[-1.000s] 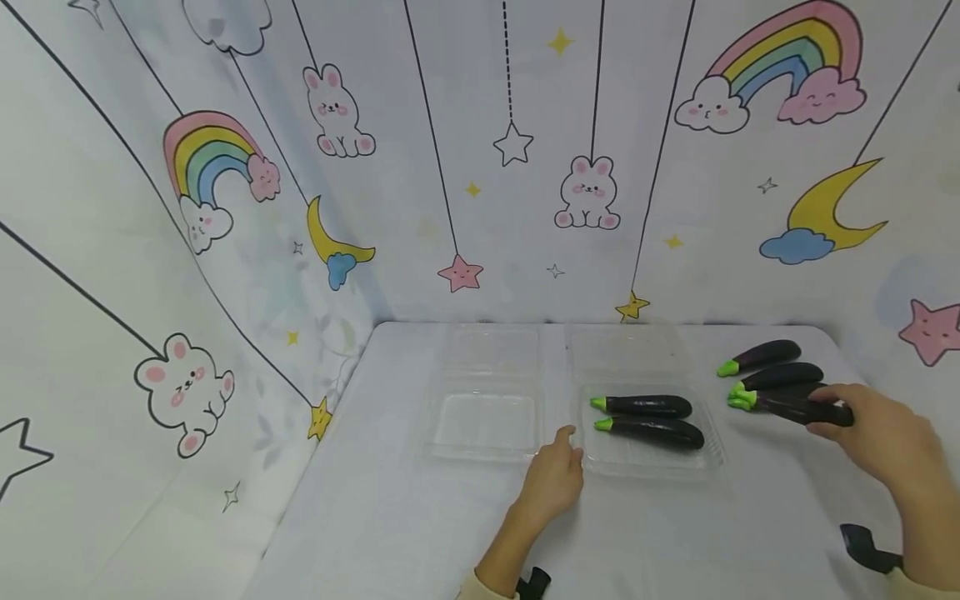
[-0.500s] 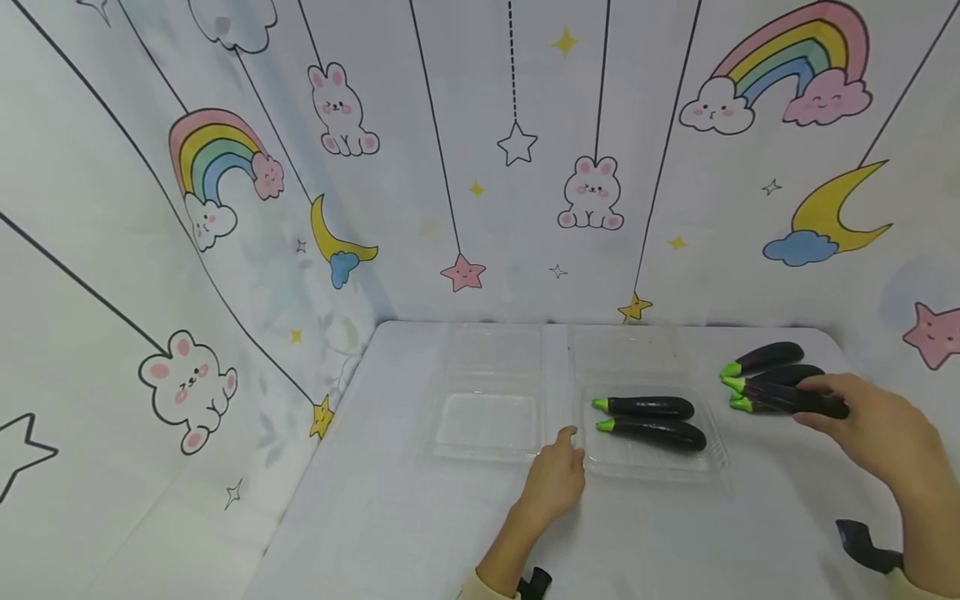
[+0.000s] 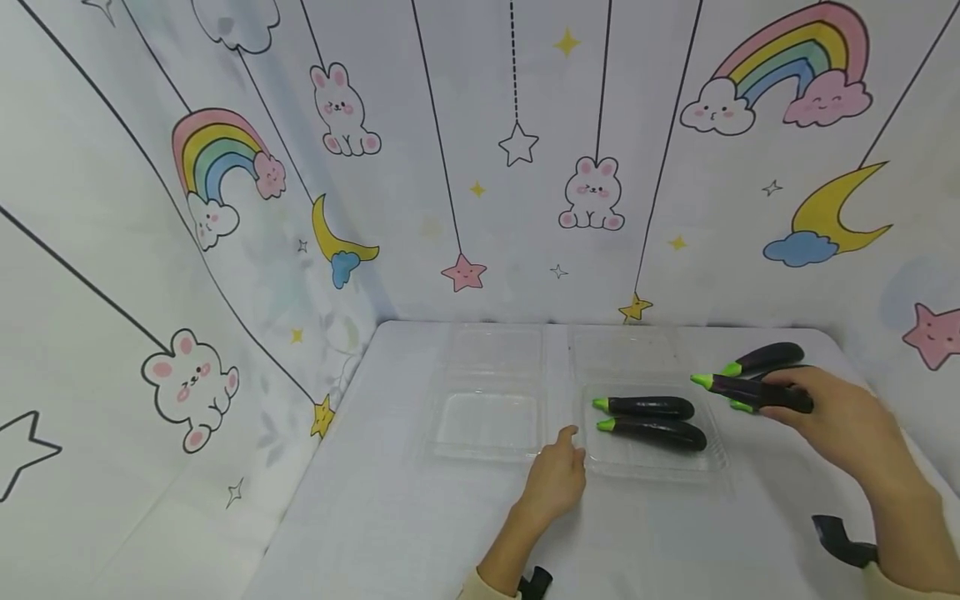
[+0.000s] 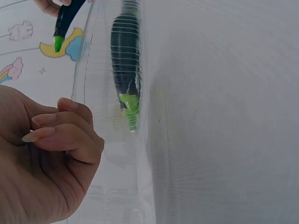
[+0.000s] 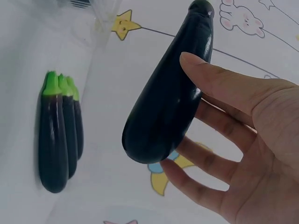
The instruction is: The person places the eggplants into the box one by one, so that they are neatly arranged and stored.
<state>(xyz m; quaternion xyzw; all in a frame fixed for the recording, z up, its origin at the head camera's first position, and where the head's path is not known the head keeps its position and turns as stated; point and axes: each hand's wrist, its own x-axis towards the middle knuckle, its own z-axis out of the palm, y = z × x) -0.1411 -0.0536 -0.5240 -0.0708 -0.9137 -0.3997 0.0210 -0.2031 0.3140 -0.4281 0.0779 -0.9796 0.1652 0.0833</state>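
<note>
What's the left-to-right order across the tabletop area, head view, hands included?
Empty clear container → left hand → second clear container with two eggplants → held eggplant → right hand.

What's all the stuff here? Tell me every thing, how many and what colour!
Table: one, white, low in view
Plastic boxes: two, clear, side by side on the table
Boxed eggplants: two, black and green, in the right box
Loose eggplants: three, black and green, table's right side
Held eggplant: one, black and green, in the air at right
Cloth: one, white, behind the table
Printed rainbows: two, many-coloured, on cloth
Printed moons: two, yellow, on cloth
Printed animals: three, white and pink, on cloth
Printed stars, clouds: several, mixed colours, on cloth
Black pieces: two, at the wrists
Sleeves: two, cream, bottom edge
Left hand: one, bare, beside the right box
Right hand: one, bare, gripping an eggplant
</note>
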